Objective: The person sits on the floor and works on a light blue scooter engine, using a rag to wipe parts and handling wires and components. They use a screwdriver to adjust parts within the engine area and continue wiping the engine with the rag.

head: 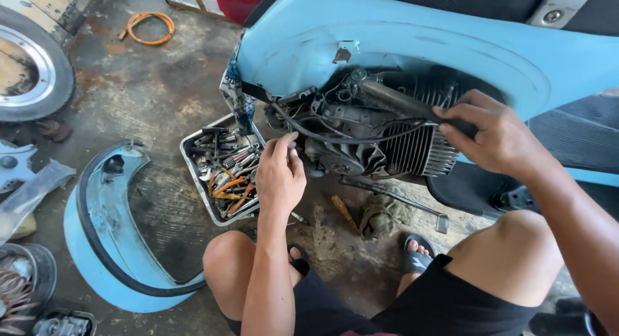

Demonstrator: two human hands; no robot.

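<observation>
Bare knees lowest, left hand (pixel 280 175) pinching engine (pixel 367 133) cable, right hand (pixel 493 136) gripping black tube (pixel 406 104), tool tray (pixel 222 175) just left

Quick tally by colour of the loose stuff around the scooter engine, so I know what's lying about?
Light blue: 2, scooter body, removed side panel
Orange: 2, coiled hose, screwdriver
Metal grey: 2, tool tray, wheel
Olive: 1, rag
Total: 7
Left hand and right hand are at the engine.
</observation>
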